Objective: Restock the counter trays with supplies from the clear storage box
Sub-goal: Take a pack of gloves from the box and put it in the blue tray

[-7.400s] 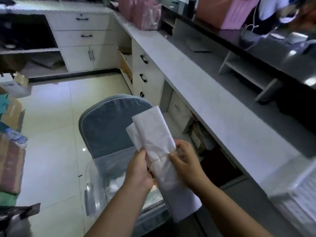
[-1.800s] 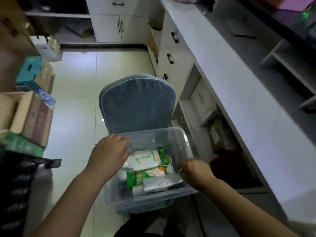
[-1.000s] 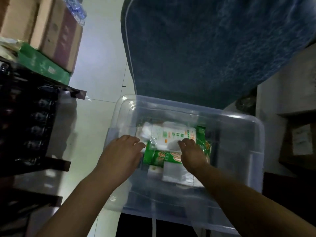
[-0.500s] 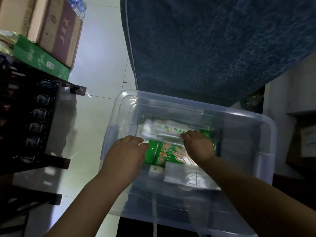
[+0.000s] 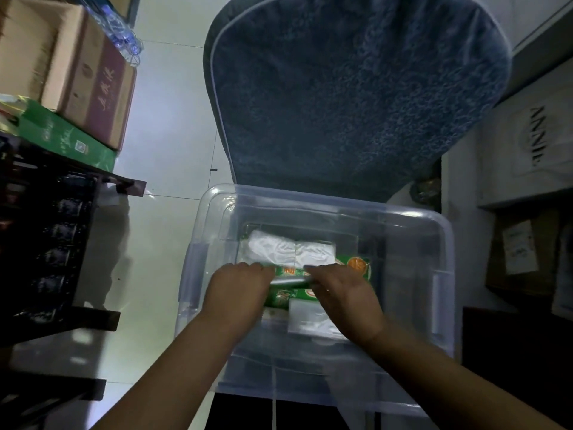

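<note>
Left hand (image 5: pixel 238 291): inside the box, fingers curled onto the green pack's 9 o'clock end.
Right hand (image 5: pixel 342 294): inside the box, gripping the same pack at its 3 o'clock end.
Green pack (image 5: pixel 290 294): held between both hands, over clear bags.
White packet (image 5: pixel 290 251): at 12 o'clock of the hands, lying flat.
Box (image 5: pixel 440 268): clear, open, on the chair.
Chair (image 5: pixel 350 97): blue backrest beyond the box at 12 o'clock.
Cartons (image 5: pixel 90 79): stacked at 10 o'clock.
</note>
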Tool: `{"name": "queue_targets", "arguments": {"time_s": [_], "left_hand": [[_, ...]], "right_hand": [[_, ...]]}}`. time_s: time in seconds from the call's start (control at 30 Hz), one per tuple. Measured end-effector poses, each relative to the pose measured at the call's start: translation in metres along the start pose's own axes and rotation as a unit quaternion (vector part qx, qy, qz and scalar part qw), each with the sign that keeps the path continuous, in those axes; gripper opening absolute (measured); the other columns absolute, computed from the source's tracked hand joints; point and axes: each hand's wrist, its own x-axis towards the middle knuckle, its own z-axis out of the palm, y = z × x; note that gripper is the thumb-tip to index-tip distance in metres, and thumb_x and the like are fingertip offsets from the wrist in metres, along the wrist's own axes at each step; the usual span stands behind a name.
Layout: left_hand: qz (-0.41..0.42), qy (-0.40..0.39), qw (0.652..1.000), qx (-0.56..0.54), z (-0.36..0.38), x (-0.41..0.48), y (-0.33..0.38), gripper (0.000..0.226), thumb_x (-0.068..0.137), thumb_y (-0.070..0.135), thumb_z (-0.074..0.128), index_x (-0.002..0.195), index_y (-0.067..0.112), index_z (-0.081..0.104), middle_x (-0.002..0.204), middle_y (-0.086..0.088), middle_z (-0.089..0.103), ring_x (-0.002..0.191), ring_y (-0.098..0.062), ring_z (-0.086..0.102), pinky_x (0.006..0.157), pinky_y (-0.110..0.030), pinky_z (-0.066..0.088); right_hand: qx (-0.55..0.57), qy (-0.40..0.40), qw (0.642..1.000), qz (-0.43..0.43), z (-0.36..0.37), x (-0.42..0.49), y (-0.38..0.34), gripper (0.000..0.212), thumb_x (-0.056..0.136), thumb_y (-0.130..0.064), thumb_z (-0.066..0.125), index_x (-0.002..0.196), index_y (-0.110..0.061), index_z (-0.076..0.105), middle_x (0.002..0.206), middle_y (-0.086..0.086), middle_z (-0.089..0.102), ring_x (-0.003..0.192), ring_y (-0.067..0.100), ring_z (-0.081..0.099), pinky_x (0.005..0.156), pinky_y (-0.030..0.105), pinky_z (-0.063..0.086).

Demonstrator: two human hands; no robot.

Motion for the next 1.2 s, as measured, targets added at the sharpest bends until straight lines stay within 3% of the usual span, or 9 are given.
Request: {"name": "queue_targets", "arguments": {"time_s": [0.1,0.2,0.43,0.57,0.63,0.77,1.0,1.1,1.2], "left_hand": [[-0.061,0.030,0.997,-0.028,-0.004,-0.004,-0.010,0.024,0.054,0.011,0.085,0.067,0.015,0.065,0.051,-0.003,0.061,0.038,-0.021,0.053,0.041,-0.017,0.027],[-0.128,0.104,0.983,-0.086,-0.006,-0.006,-0.020,0.004,0.084,0.024,0.063,0.083,0.021,0.063,0.061,0.004,0.055,0.050,-0.019,0.046,0.043,-0.018,0.020],[-0.149,0.117,0.976,-0.109,-0.007,0.009,-0.029,0.007,0.090,0.033,0.052,0.089,0.028,0.057,0.066,0.009,0.050,0.055,-0.016,0.044,0.045,-0.023,0.025],[-0.145,0.110,0.975,-0.130,0.001,0.014,-0.031,0.006,0.089,0.032,0.052,0.091,0.029,0.057,0.070,0.004,0.060,0.061,-0.024,0.055,0.052,-0.031,0.044],[-0.150,0.117,0.972,-0.139,0.002,0.014,-0.031,0.006,0.089,0.032,0.053,0.092,0.029,0.058,0.070,0.003,0.061,0.062,-0.025,0.057,0.053,-0.032,0.046],[-0.153,0.117,0.972,-0.135,0.000,0.011,-0.029,0.009,0.090,0.033,0.052,0.094,0.029,0.059,0.071,0.003,0.062,0.063,-0.024,0.058,0.053,-0.029,0.043],[-0.147,0.136,0.971,-0.133,-0.025,-0.002,-0.024,0.008,0.090,0.034,0.052,0.092,0.030,0.058,0.071,0.006,0.060,0.057,-0.017,0.047,0.046,-0.022,0.028],[-0.156,0.143,0.969,-0.131,-0.041,-0.012,-0.024,0.009,0.090,0.037,0.050,0.090,0.031,0.057,0.069,0.007,0.059,0.051,-0.014,0.045,0.044,-0.021,0.026],[-0.159,0.147,0.966,-0.143,-0.057,-0.028,-0.024,0.009,0.089,0.037,0.050,0.087,0.031,0.056,0.061,0.008,0.053,0.047,-0.012,0.047,0.042,-0.020,0.026]], "right_hand": [[0.079,0.037,0.976,0.199,0.007,-0.021,0.022,0.035,0.084,-0.009,0.065,0.118,-0.012,0.061,0.111,0.010,0.068,0.101,0.029,0.063,0.087,0.035,0.049],[0.077,0.017,0.952,0.294,0.020,-0.041,0.048,0.034,0.084,-0.003,0.062,0.116,-0.013,0.062,0.111,0.013,0.068,0.099,0.031,0.063,0.083,0.034,0.048],[0.020,-0.123,0.944,0.306,0.057,-0.019,0.084,0.020,0.087,-0.011,0.057,0.104,-0.013,0.067,0.108,0.016,0.067,0.094,0.032,0.062,0.079,0.033,0.049],[0.031,-0.190,0.930,0.313,0.076,0.005,0.105,0.034,0.083,-0.006,0.057,0.116,-0.014,0.064,0.123,0.013,0.057,0.112,0.027,0.051,0.097,0.029,0.038],[0.018,-0.206,0.922,0.326,0.082,0.009,0.108,0.038,0.082,-0.007,0.057,0.120,-0.011,0.061,0.127,0.014,0.054,0.117,0.029,0.047,0.100,0.029,0.036],[-0.037,-0.237,0.921,0.307,0.075,0.006,0.098,0.029,0.087,-0.021,0.056,0.112,-0.010,0.064,0.118,0.018,0.058,0.109,0.034,0.052,0.091,0.036,0.044],[-0.054,-0.223,0.926,0.298,0.043,-0.010,0.076,0.021,0.087,-0.019,0.057,0.100,-0.009,0.071,0.117,0.015,0.058,0.107,0.031,0.053,0.088,0.033,0.047],[-0.021,-0.148,0.948,0.282,0.020,-0.015,0.059,0.012,0.081,-0.015,0.064,0.089,-0.009,0.070,0.108,0.013,0.060,0.099,0.032,0.056,0.080,0.033,0.047],[0.035,-0.081,0.945,0.314,-0.012,-0.020,0.035,0.005,0.086,-0.014,0.060,0.088,-0.010,0.062,0.096,0.015,0.067,0.087,0.036,0.063,0.070,0.035,0.048]]}}
